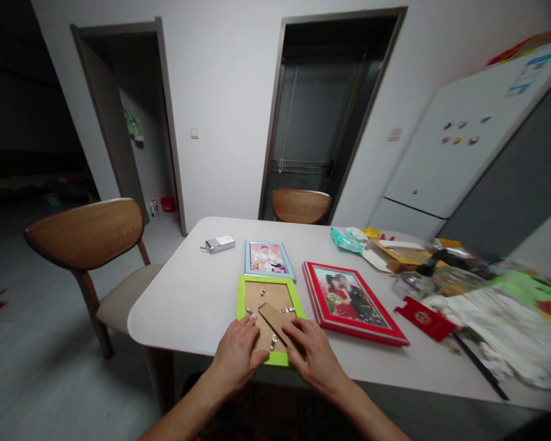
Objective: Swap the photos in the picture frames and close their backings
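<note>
Across the near edge of a pale, round-cornered table (pixel 188 312), a green picture frame (pixel 241 300) lies with its brown backing up, metal clips around the middle. The left hand (pixel 237 349) rests on its left side, fingers loosely curled and slightly parted, pressing the backing and rim without gripping. The right hand (pixel 313 354) has its fingers bent over the frame's brown stand (pixel 273 320); whether they pinch it is unclear. Just beyond lies a light blue frame (pixel 247 257), with a small silvery device (pixel 220 244) to its left; red frames (pixel 356 301) are stacked to the right. Farther right spread a red envelope (pixel 426 318), white cloth (pixel 509 331), a black strip (pixel 481 366) and crumpled packaging. One wooden chair (pixel 92 233) stands at the left, another (pixel 302 205) behind the table. Beyond are a white wall (pixel 224 92), two grey-framed doorways and a white fridge (pixel 459 153) dotted with magnets, over a grey floor (pixel 41 367).
</note>
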Tool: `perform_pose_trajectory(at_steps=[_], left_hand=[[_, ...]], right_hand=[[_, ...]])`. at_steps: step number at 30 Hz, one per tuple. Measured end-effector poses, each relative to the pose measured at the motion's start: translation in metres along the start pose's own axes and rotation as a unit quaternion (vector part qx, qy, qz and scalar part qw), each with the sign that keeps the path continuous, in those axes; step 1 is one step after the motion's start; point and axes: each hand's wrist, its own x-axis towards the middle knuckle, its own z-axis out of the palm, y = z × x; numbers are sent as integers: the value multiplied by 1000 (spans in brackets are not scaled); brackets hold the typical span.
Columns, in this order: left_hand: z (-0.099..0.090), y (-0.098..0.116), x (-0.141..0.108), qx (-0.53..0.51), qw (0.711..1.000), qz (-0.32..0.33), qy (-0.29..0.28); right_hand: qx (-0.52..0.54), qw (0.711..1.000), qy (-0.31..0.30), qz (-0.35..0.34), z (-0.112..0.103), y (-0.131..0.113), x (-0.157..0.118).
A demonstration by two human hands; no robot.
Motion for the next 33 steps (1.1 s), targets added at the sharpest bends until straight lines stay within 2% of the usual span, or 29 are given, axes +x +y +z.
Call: perform_pose_trajectory(at_steps=[6,13,17,28,30,33], left_hand=[[0,-5,-5,-1,1000,16,-21],[2,-9,-6,-8,999,30,-24],[2,-8,-6,-10,999,22,-25],[2,-7,-7,-17,1000,15,-20],[3,-8,-7,-20,1000,15,-19],[5,-8,-7,-22,999,16,-17]], right_hand=[[-24,1000,-3,-1,-4,3,8],[-127,988,-15,88,-2,4,36],[-149,983,-30,106,0,2,42],[-130,988,-34,80,-1,3,34],[-114,992,-20,53,-2,-1,30],[-50,997,-37,-39,-5,-10,22]])
